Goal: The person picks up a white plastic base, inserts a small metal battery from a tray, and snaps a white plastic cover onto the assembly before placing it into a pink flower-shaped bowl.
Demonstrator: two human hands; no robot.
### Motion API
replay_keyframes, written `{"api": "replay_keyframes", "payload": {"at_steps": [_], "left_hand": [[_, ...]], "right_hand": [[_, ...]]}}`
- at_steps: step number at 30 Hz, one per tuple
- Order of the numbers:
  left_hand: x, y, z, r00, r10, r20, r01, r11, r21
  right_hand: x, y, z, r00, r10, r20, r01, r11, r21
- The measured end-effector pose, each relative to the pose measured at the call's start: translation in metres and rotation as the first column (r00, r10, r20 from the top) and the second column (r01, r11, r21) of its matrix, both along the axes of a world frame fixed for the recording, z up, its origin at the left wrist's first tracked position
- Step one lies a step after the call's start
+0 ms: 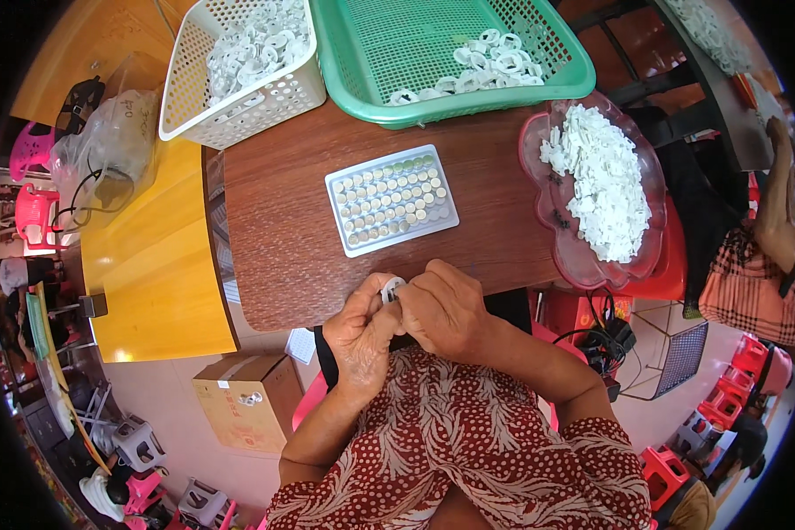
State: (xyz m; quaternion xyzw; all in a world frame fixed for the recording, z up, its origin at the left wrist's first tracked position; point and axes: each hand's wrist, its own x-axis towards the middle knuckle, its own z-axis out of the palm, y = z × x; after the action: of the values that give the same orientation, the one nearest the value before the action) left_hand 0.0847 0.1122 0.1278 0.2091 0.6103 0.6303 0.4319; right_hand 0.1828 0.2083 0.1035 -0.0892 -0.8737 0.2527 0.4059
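Near the table's front edge, my left hand (359, 329) pinches a small white plastic ring (391, 290) between thumb and fingers. My right hand (446, 309) is closed right against it, its fingertips meeting the left thumb; what those fingers grip is hidden. Just beyond both hands lies a white tray (332, 196) with rows of small round silvery discs (389, 201). Some pockets at its right front corner hold no silvery disc. To the right, a pink translucent flower-shaped dish (532, 157) carries a heap of small white plastic pieces (605, 190).
At the back stand a white perforated basket (265, 106) and a green one (468, 108), both with white ring parts. A yellow table (150, 274) with a clear plastic bag (106, 141) adjoins on the left. A cardboard box (243, 402) sits on the floor. Another person's arm (776, 203) shows at right.
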Motion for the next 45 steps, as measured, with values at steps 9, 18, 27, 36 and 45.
{"api": "replay_keyframes", "payload": {"at_steps": [9,18,27,36,45], "left_hand": [[0.004,0.002,0.005,0.998,0.062,-0.025,-0.061,0.998,0.032],[0.0,0.005,0.005,0.995,0.091,0.033,-0.092,0.994,0.051],[-0.002,-0.002,0.004,0.999,0.046,0.022,-0.048,0.995,0.092],[-0.002,-0.003,-0.002,0.991,0.133,0.024,-0.134,0.99,0.037],[-0.007,-0.001,-0.001,0.989,0.114,0.096,-0.12,0.991,0.056]], "right_hand": [[-0.001,0.004,-0.001,1.0,-0.011,0.008,0.011,0.999,-0.043],[-0.009,-0.003,0.002,0.986,-0.141,-0.09,0.152,0.98,0.132],[-0.005,0.01,0.009,0.996,0.093,0.017,-0.094,0.995,0.029],[-0.01,0.011,0.006,0.992,0.118,0.037,-0.118,0.993,0.004],[-0.015,0.006,-0.004,1.0,0.003,-0.003,-0.003,0.995,-0.1]]}}
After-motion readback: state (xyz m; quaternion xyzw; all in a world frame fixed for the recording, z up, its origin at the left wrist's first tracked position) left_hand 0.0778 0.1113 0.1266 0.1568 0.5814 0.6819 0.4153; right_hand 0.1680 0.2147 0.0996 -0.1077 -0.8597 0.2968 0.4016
